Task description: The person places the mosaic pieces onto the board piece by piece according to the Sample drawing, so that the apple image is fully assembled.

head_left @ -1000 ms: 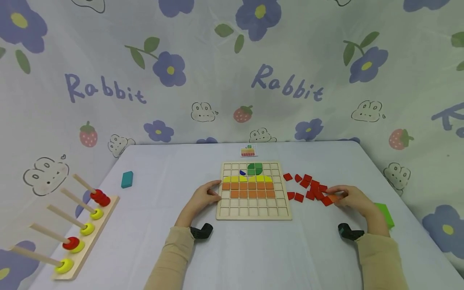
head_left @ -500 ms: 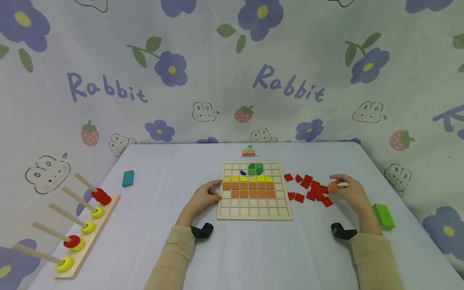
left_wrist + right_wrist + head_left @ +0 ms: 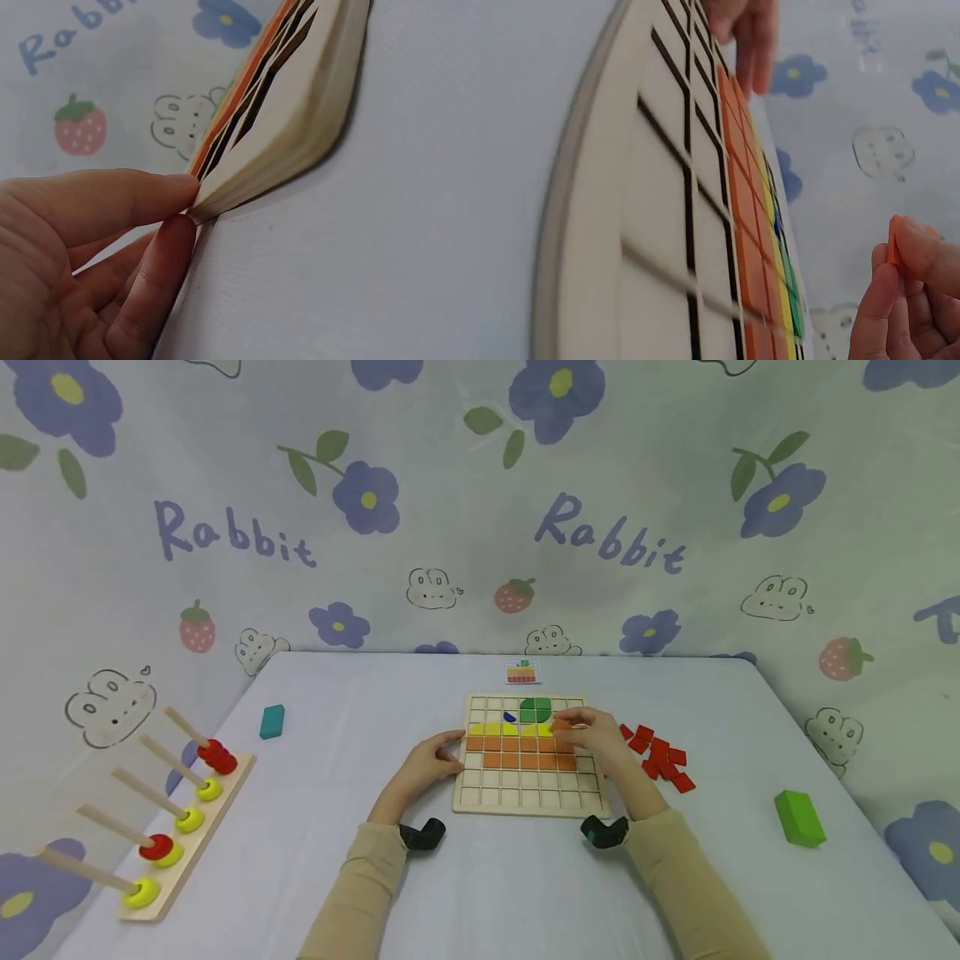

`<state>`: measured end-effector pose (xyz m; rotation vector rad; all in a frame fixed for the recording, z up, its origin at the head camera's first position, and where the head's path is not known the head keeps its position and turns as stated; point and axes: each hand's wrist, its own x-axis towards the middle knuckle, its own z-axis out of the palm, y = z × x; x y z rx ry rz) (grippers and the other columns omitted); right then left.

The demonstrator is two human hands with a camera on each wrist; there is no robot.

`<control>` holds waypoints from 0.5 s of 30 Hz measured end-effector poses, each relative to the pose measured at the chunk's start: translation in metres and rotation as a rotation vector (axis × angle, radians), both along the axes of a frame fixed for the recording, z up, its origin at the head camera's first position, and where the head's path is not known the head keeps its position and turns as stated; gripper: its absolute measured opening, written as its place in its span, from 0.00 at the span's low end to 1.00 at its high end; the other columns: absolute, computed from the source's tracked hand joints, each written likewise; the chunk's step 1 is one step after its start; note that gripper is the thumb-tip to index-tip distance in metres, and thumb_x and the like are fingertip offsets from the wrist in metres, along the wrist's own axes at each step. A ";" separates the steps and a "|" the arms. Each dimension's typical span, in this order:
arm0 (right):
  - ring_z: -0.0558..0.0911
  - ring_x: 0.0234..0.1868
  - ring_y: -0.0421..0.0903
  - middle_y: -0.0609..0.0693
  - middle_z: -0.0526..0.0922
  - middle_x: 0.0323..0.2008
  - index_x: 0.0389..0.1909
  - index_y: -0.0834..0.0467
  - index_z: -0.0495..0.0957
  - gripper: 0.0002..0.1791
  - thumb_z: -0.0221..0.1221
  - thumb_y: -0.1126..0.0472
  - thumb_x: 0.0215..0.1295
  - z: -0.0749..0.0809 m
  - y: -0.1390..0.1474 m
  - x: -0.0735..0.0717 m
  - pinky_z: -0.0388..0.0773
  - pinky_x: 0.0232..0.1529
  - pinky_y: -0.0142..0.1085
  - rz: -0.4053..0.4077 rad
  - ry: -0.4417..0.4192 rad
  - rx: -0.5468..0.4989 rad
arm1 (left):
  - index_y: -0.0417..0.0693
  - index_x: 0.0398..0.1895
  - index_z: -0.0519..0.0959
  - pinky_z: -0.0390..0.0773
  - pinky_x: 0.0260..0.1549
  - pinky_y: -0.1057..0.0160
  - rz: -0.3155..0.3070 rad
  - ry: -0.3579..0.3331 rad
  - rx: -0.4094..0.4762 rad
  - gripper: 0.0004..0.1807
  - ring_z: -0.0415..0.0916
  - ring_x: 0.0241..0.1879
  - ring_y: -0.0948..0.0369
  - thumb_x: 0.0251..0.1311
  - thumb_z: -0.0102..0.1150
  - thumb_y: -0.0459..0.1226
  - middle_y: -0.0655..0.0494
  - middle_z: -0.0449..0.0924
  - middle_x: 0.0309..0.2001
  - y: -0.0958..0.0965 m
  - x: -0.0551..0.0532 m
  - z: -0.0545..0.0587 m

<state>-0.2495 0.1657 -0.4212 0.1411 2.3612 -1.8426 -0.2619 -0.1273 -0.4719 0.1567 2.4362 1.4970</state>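
Observation:
A square wooden grid board (image 3: 525,800) lies on the white table with orange tiles (image 3: 521,761) in two rows, yellow pieces (image 3: 510,730) above them, green pieces (image 3: 535,710) and one small blue piece (image 3: 509,717). At its left edge, my left hand (image 3: 422,770) pinches the rim; the left wrist view has the thumb (image 3: 142,196) on one side of the rim and a finger just below. My right hand (image 3: 606,745) is over the board's right part, pinching an orange piece (image 3: 892,241) between thumb and finger. It overlaps the right ends of the coloured rows in the head view.
Red pieces (image 3: 660,752) lie scattered right of the board, partly behind the right hand. A picture card (image 3: 522,672) lies behind it. A green block (image 3: 800,817) stands far right, a teal block (image 3: 272,722) far left, beside a peg rack (image 3: 195,852) with coloured rings.
My right hand has carried the orange piece from the red pile leftward to over the board. The left hand stays at the board's left edge. The head view has shifted slightly.

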 end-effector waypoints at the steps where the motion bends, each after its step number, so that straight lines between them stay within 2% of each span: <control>1: 0.74 0.45 0.48 0.56 0.77 0.46 0.51 0.64 0.75 0.21 0.64 0.64 0.56 -0.002 -0.013 -0.002 0.74 0.47 0.40 0.021 -0.006 -0.005 | 0.53 0.63 0.69 0.70 0.26 0.66 0.001 0.001 -0.001 0.33 0.70 0.26 0.61 0.50 0.65 0.33 0.51 0.77 0.32 0.000 0.000 0.000; 5: 0.75 0.48 0.52 0.57 0.78 0.47 0.46 0.61 0.77 0.17 0.65 0.64 0.54 -0.011 -0.054 -0.007 0.74 0.47 0.41 0.073 -0.035 0.018 | 0.53 0.63 0.69 0.70 0.26 0.66 -0.007 0.006 0.007 0.33 0.70 0.26 0.61 0.50 0.65 0.33 0.51 0.77 0.31 -0.001 -0.001 -0.001; 10: 0.75 0.45 0.48 0.53 0.80 0.45 0.39 0.58 0.80 0.12 0.66 0.61 0.53 -0.021 -0.083 -0.009 0.73 0.43 0.37 0.074 -0.040 0.102 | 0.52 0.63 0.69 0.71 0.27 0.66 -0.032 0.017 0.007 0.33 0.71 0.27 0.61 0.50 0.65 0.33 0.51 0.78 0.32 -0.001 -0.001 0.000; 12: 0.76 0.43 0.47 0.53 0.80 0.44 0.41 0.59 0.80 0.11 0.62 0.62 0.57 -0.021 -0.090 -0.009 0.73 0.43 0.36 0.091 -0.027 0.089 | 0.52 0.63 0.69 0.71 0.27 0.66 -0.034 0.020 0.005 0.33 0.71 0.27 0.61 0.50 0.65 0.33 0.51 0.78 0.32 -0.001 0.000 0.000; 15: 0.78 0.41 0.49 0.58 0.80 0.43 0.49 0.63 0.77 0.14 0.51 0.63 0.67 -0.017 -0.097 -0.009 0.75 0.42 0.37 0.141 -0.023 0.009 | 0.51 0.63 0.69 0.71 0.27 0.65 -0.029 0.021 0.006 0.33 0.71 0.27 0.61 0.50 0.65 0.33 0.51 0.78 0.31 -0.002 0.000 0.001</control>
